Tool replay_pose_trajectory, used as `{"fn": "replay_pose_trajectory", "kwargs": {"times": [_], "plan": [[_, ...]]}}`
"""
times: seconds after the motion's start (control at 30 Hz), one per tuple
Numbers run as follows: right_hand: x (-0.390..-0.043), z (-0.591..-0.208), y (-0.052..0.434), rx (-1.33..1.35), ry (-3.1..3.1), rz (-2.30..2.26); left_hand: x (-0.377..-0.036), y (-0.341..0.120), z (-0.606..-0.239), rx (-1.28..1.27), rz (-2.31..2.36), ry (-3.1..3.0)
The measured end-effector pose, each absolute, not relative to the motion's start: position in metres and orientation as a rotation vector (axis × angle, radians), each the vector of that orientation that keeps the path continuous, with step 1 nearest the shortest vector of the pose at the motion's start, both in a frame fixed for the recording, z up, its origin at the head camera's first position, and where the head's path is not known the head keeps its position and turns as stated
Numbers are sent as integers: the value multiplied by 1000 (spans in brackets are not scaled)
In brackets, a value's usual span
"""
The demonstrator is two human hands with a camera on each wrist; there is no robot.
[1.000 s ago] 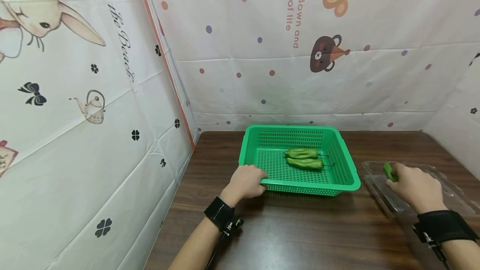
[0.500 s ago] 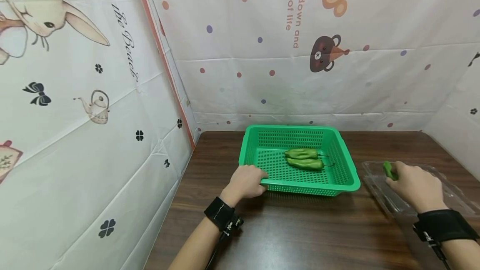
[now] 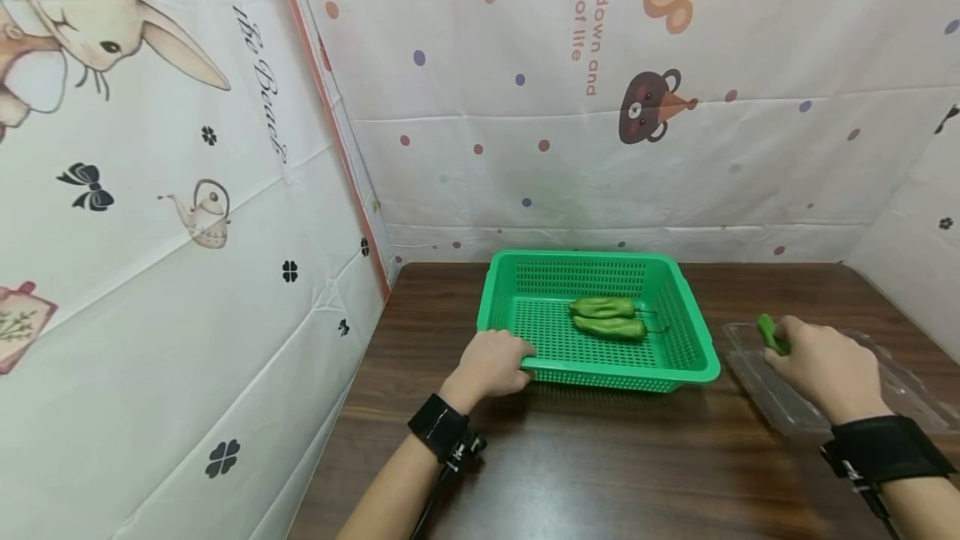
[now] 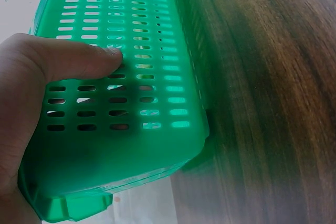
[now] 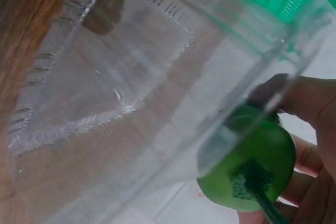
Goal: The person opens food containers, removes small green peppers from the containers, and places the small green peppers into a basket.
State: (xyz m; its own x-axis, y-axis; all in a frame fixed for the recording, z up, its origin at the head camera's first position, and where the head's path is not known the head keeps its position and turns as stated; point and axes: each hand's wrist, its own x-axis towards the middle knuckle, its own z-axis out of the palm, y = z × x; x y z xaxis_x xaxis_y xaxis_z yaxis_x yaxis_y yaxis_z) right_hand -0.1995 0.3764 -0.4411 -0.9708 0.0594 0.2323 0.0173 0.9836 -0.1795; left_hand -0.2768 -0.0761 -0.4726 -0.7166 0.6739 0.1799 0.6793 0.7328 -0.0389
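Note:
A green perforated basket (image 3: 693, 352) stands on the dark wooden table (image 3: 600, 457), with two green peppers (image 3: 609, 317) lying inside it. My left hand (image 3: 491, 367) grips the basket's near left corner, its thumb pressed on the basket wall (image 4: 152, 72). My right hand (image 3: 821, 369) holds a third green pepper (image 3: 771, 334) over a clear plastic tray (image 3: 750, 361) to the basket's right. In the right wrist view the pepper (image 5: 249, 169), stem end showing, sits in my fingers just above the tray (image 5: 105, 93).
Printed cloth walls with cartoon animals enclose the table at the left, back and right. Bare table surface lies in front of the basket, between my two arms.
My right hand with the pepper has moved a little up and to the left over the clear tray. The left hand and the basket have stayed put.

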Motion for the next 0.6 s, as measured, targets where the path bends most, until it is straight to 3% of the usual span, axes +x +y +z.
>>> {"fn": "replay_pose_trajectory", "kwargs": {"times": [0.6], "plan": [[-200,-430,367,-36,-2879,251,-279,-78,-467,-1105,-49,-2751]]}}
